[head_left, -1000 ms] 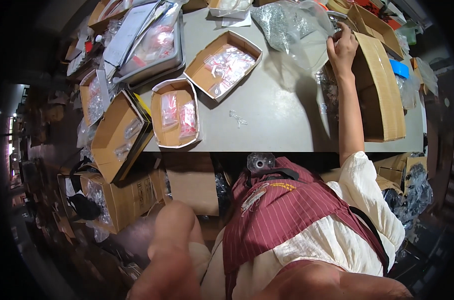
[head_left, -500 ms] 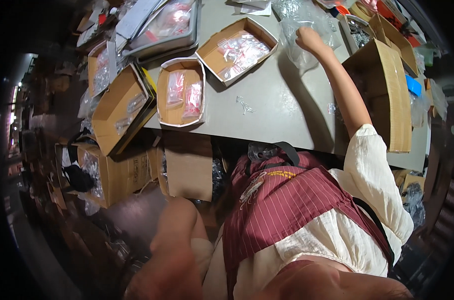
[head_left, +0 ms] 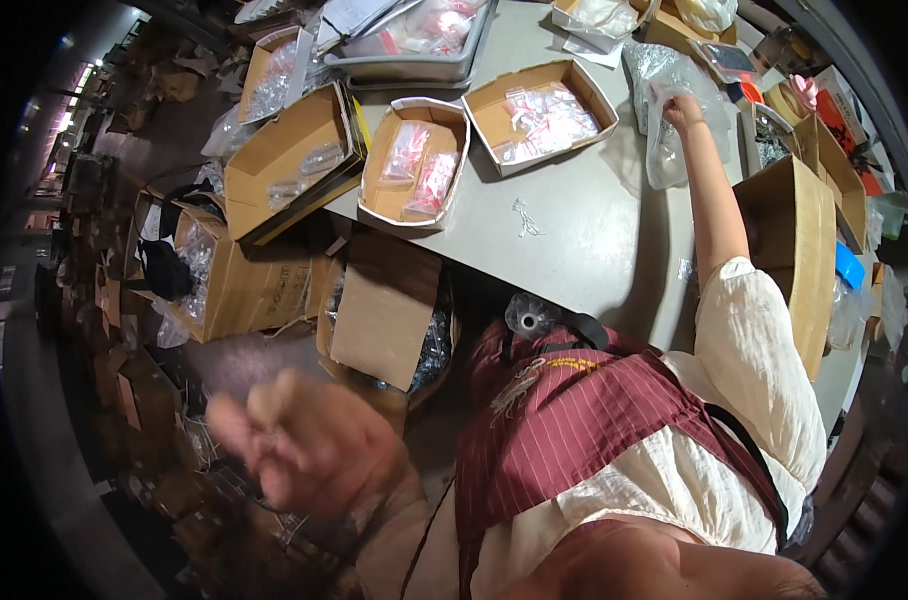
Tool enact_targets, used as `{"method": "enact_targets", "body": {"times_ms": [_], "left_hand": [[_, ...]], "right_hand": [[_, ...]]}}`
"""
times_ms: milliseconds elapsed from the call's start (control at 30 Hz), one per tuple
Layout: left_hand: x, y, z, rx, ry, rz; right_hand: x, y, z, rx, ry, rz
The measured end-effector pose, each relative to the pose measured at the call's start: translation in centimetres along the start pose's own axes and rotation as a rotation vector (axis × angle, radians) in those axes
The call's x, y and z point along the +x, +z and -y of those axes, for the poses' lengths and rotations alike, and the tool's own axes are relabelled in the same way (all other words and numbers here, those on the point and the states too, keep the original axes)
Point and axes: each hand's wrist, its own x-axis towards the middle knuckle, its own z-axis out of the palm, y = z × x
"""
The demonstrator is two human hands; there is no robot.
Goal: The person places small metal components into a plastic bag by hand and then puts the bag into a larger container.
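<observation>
At the far right of the table, my right hand (head_left: 684, 112) has its fingers closed at a clear plastic bag (head_left: 671, 160); the film partly hides the fingertips. Small metal pieces (head_left: 644, 65) show through plastic beside it. My left hand (head_left: 299, 440) is raised at the lower left, off the table and smeared by motion, so its grip is unclear. A few small, thin, shiny pieces (head_left: 525, 220) lie loose on the grey table (head_left: 584, 250). Beyond them, one open cardboard tray (head_left: 482, 115) holds several small clear packets, and another tray (head_left: 374, 195) holds red-and-clear packets.
A grey plastic bin (head_left: 424, 72) of bagged goods stands at the back. To the left is a deeper cardboard box (head_left: 249, 180) with clear packets. A tall carton (head_left: 809, 230) stands by my right arm. More cartons (head_left: 379, 310) sit below the table's front edge.
My left hand has come up into fuller view at the lower left. My right hand stays at the plastic bag, whose film has shifted around it. The whole view has swung left.
</observation>
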Motion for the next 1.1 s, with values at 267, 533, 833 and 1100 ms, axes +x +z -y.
{"method": "enact_targets", "body": {"times_ms": [267, 533, 833, 1100], "left_hand": [[-1.8, -8.6, 5.9, 0.456, -0.574, -0.058], [-4.7, -12.4, 8.4, 0.641, -0.632, -0.198], [-5.5, -12.9, 10.1, 0.683, -0.644, -0.216], [-6.5, -11.2, 12.3, 0.573, -0.802, -0.02]], "right_hand": [[-2.0, 0.5, 2.6, -1.373, -0.848, 0.306], [-7.5, 2.6, -4.3, -1.917, -1.092, 0.027], [-12.8, 3.4, -8.9, -1.771, -1.233, -0.011], [-9.4, 0.9, -9.2, -1.674, -0.93, 0.028]]}}
